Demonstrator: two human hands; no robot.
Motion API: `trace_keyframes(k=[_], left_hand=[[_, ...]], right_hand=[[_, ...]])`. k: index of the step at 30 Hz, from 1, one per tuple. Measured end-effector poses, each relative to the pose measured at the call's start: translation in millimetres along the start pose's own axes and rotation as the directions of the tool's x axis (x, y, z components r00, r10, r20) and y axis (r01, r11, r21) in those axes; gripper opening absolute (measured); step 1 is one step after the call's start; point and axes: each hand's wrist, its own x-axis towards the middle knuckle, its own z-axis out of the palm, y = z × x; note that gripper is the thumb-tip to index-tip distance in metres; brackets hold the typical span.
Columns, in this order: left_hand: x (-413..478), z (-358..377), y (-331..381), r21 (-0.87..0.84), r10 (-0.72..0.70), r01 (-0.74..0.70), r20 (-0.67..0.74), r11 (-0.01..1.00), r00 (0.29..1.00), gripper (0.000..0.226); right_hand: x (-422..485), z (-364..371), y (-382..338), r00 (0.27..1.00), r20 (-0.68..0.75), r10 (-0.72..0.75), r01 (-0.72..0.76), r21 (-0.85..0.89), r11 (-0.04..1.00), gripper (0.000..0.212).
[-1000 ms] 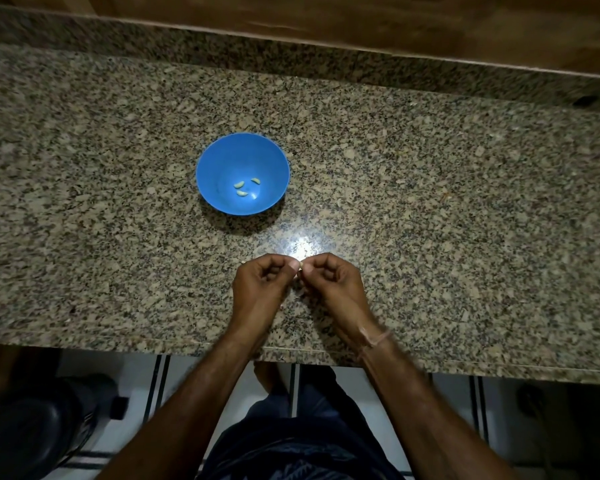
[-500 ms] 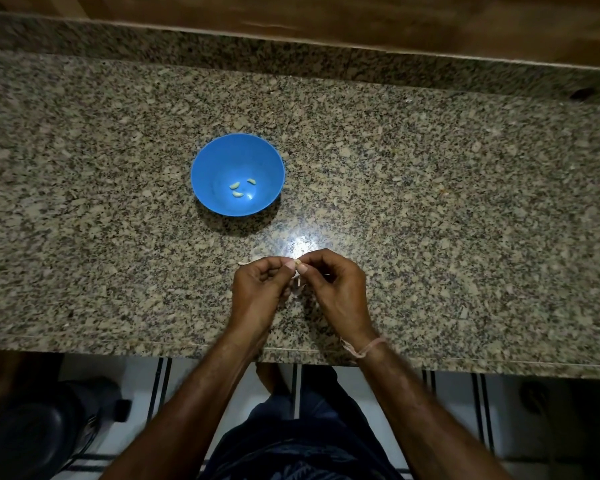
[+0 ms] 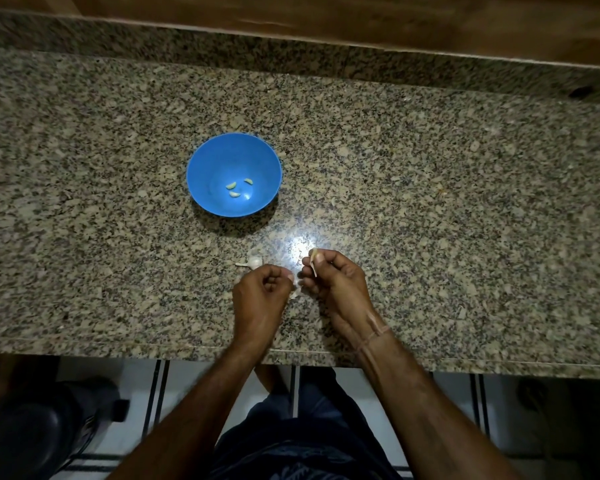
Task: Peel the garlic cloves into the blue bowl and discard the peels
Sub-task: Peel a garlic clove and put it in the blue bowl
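— What lies closest to the camera?

— Dark shorts over a pale tiled floor with black stripes, and a black object low at the left that I cannot identify. Both forearms reach up from there over the front edge of the speckled granite counter.

— And the hands?

— They are just beside each other above the near part of the counter. The left hand has its fingers curled in, thumb against forefinger; whether it grips anything I cannot tell. A whitish scrap shows in the gap beside it, held or lying loose, I cannot say. The right hand pinches a pale garlic clove between thumb and fingertips, a thin strip hanging down from it. A thread band circles that wrist.

— Anything on the stone beyond them?

— A garlic piece with a short stalk lies just past the left hand's knuckles, apart from it. To its right is a bright glare on the polish.

— Where is the bowl?

— The blue bowl stands upright farther back, left of the hands and well apart from them. Three peeled cloves rest on its bottom, near one another.

— And behind?

— A low granite upstand, then brown wood.
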Motion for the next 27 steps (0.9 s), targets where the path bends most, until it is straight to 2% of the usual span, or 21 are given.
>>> trace_keyframes(k=[4,6,10,14,19,23,27], left_hand=[[7,-2,4,0.019,0.050,-0.050,-0.021,0.999,0.999,0.009],[7,-4,10,-0.023,0.076,-0.076,-0.003,0.997,0.997,0.013],[2,-5,25,-0.205,0.057,-0.050,0.031,0.977,0.998,0.009],[4,-7,23,-0.213,0.071,-0.064,0.023,0.975,0.997,0.004],[10,-10,16,-0.253,-0.022,0.029,0.031,0.967,0.999,0.005],[10,-8,15,-0.355,-0.121,0.134,0.058,0.925,0.991,0.010],[9,-7,16,-0.390,-0.173,0.188,0.074,0.901,0.982,0.024]], right_hand=[[-3,-2,1,0.999,0.037,0.038,-0.037,-0.020,0.999,0.011],[-4,-3,1,0.999,0.041,0.034,-0.032,-0.047,0.998,0.013],[-5,-4,2,0.992,0.098,-0.084,0.102,-0.200,0.974,0.016],[-7,-2,-3,0.973,0.157,-0.169,0.212,-0.326,0.921,0.013],[-12,2,-5,0.953,0.194,-0.233,0.292,-0.390,0.873,0.014],[-10,3,-3,0.938,0.198,-0.285,0.345,-0.438,0.830,0.011],[-10,6,-1,0.936,0.168,-0.310,0.353,-0.429,0.831,0.010]])
